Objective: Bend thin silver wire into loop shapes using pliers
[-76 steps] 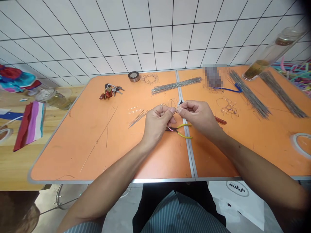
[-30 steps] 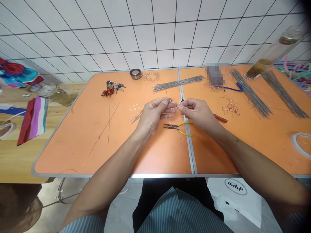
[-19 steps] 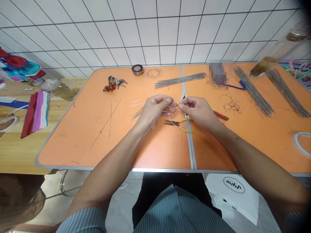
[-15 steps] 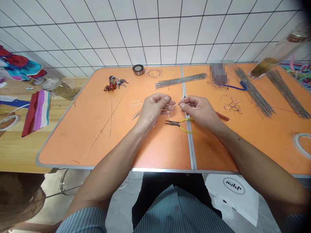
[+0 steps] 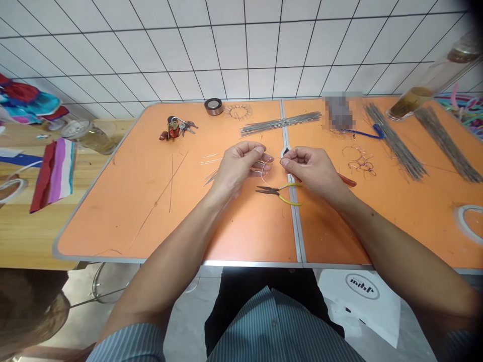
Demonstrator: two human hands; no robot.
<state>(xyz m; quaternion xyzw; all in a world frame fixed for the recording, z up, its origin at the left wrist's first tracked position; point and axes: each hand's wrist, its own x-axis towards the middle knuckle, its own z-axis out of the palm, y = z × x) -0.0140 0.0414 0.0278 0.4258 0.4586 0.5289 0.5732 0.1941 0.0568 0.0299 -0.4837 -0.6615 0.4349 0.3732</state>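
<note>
Thin wire (image 5: pixel 264 176) runs in a curve below the fingers of my left hand (image 5: pixel 241 163), which pinches it between thumb and forefinger. Facing it across a small gap, my right hand (image 5: pixel 307 166) is closed in a pinch on a fine wire end. Just beneath both hands lie black-nosed pliers with yellow handles (image 5: pixel 279 192), slightly spread. A red-handled tool (image 5: pixel 347 181) is partly hidden under my right hand. Several short wires (image 5: pixel 210 177) lie left of my left hand.
Behind the hands are a wire bundle (image 5: pixel 281 123), a tape roll (image 5: pixel 214 106) and keys (image 5: pixel 183 126). More wire bundles (image 5: pixel 396 143) and a tilted bottle (image 5: pixel 411 103) stand at right. A jar (image 5: pixel 90 137) is at left. A person's head (image 5: pixel 30 311) shows lower left.
My right hand has moved slightly right, away from my left hand. The wire loop hanging between them has changed shape, and less of it shows over the pliers.
</note>
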